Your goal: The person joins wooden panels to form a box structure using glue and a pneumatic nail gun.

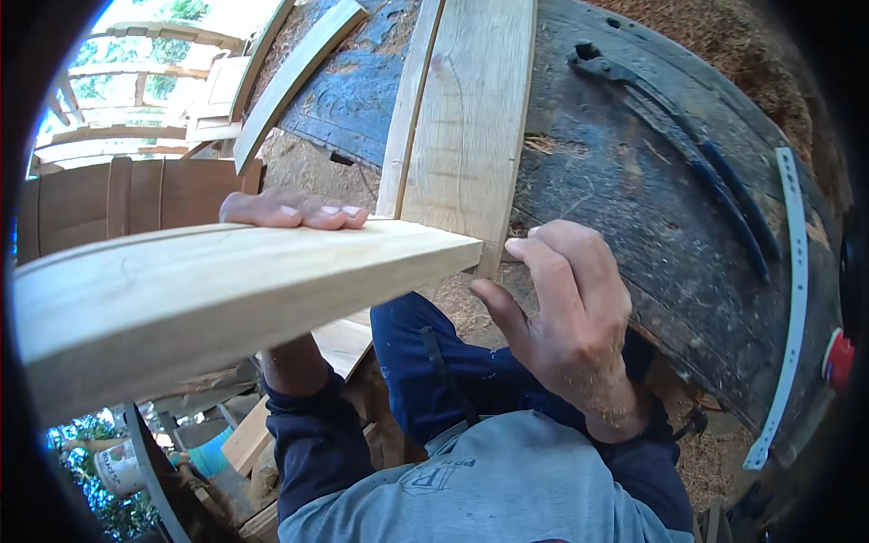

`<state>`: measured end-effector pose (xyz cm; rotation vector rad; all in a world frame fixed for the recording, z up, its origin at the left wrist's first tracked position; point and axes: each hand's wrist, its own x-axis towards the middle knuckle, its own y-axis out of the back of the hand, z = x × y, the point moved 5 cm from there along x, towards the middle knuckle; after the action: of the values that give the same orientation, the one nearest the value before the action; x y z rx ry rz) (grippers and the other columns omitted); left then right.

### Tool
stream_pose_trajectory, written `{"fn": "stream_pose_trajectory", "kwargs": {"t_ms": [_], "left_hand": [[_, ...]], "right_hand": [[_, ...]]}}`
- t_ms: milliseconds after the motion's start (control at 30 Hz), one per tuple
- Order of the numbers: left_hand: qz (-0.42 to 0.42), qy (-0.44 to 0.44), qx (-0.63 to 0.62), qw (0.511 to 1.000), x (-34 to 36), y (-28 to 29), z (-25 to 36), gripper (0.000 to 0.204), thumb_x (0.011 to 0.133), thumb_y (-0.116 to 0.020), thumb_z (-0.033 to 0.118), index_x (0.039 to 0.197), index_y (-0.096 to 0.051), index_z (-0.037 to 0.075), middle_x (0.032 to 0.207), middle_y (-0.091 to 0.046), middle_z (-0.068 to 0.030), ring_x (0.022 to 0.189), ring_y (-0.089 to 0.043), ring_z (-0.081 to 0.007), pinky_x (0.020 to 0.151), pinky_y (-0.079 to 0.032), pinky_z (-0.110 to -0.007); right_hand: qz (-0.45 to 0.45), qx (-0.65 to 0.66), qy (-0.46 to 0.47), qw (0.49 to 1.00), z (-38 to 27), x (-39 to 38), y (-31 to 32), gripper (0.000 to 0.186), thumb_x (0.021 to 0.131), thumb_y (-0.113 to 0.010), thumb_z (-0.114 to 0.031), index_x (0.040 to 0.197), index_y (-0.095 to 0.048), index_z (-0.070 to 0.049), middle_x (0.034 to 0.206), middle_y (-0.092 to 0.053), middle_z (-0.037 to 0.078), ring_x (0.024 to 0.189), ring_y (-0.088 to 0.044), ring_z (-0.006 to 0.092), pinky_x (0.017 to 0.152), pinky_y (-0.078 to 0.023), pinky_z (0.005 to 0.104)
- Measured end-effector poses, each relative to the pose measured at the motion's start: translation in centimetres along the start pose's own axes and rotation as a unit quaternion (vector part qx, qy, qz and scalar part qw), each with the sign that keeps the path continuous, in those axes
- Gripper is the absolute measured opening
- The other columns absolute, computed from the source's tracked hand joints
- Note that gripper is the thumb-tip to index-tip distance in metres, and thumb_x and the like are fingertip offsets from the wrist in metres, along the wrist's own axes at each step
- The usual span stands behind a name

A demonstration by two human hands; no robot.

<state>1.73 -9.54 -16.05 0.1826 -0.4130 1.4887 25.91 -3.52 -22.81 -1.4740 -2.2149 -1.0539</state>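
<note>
A long pale wooden plank (226, 281) runs from the left rim to the middle of the view, its near edge facing me. My left hand (294, 212) grips it from the far side, the fingers laid over its top face while the forearm passes underneath. Just off the plank's right end is my right hand (566, 294), thumb and fingers apart and nothing between them. Beyond that end, a wide board (471, 118) lies on the dark workbench (615, 199), with a narrower strip (412, 118) along its left side.
Long-handled pincers (697, 149) and a perforated light strip (792, 271) lie on the bench's right part, near a red object (839, 360). Another wooden piece (299, 81) leans at the far left. Brown panels (90, 204) stand at left; a white bucket (118, 468) is lower left. Shavings cover the ground.
</note>
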Motion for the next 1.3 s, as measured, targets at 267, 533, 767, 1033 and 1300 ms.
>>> {"fn": "stream_pose_trajectory", "kwargs": {"t_ms": [267,533,767,1033,1300], "left_hand": [[-0.055,0.024,0.032,0.998,1.1,0.0,0.9,0.034,0.107,-0.045,0.027,0.115,-0.057,-0.004,0.116,-0.068,-0.0332,0.113,-0.067,-0.0481,0.095,-0.055,-0.058],[-0.075,0.02,0.135,0.988,1.2,0.2,1.5,0.022,0.105,-0.05,0.019,0.112,-0.055,-0.001,0.107,-0.072,-0.0296,0.102,-0.072,-0.0453,0.086,-0.061,-0.055],[-0.053,0.004,0.173,0.983,0.6,-0.4,1.8,0.023,0.106,-0.049,0.02,0.11,-0.055,-0.001,0.105,-0.072,-0.0298,0.097,-0.074,-0.0454,0.081,-0.062,-0.055],[-0.098,0.007,0.196,0.976,1.0,-0.6,2.3,0.02,0.106,-0.048,0.019,0.109,-0.055,0.0,0.102,-0.072,-0.0302,0.092,-0.074,-0.0455,0.08,-0.063,-0.055],[-0.097,0.024,0.191,0.977,1.2,-0.3,2.6,0.017,0.105,-0.05,0.015,0.108,-0.056,0.0,0.103,-0.072,-0.0293,0.095,-0.074,-0.0442,0.08,-0.063,-0.055]], "right_hand": [[-0.061,-0.03,0.005,0.998,0.1,0.6,-1.2,0.03,0.09,-0.076,-0.025,0.103,-0.068,0.001,0.093,-0.064,0.012,0.087,-0.067,0.0266,0.069,-0.054,0.0373],[-0.085,-0.036,-0.04,0.995,-0.1,0.8,-1.8,0.04,0.081,-0.083,-0.019,0.114,-0.07,0.0,0.092,-0.063,0.013,0.082,-0.066,0.0258,0.065,-0.051,0.0376],[-0.082,-0.078,-0.018,0.993,-0.2,0.8,-2.1,0.027,0.082,-0.076,-0.018,0.106,-0.076,-0.006,0.091,-0.065,0.002,0.087,-0.067,0.017,0.068,-0.048,0.0304],[-0.083,-0.068,0.005,0.994,-0.1,0.9,-2.0,0.027,0.081,-0.073,-0.016,0.105,-0.076,-0.004,0.09,-0.065,0.003,0.087,-0.067,0.0177,0.07,-0.047,0.0315],[-0.106,-0.042,0.012,0.993,-0.2,1.0,-1.8,0.037,0.076,-0.082,-0.009,0.11,-0.072,0.003,0.091,-0.064,0.011,0.083,-0.068,0.0255,0.068,-0.052,0.0376]]}}
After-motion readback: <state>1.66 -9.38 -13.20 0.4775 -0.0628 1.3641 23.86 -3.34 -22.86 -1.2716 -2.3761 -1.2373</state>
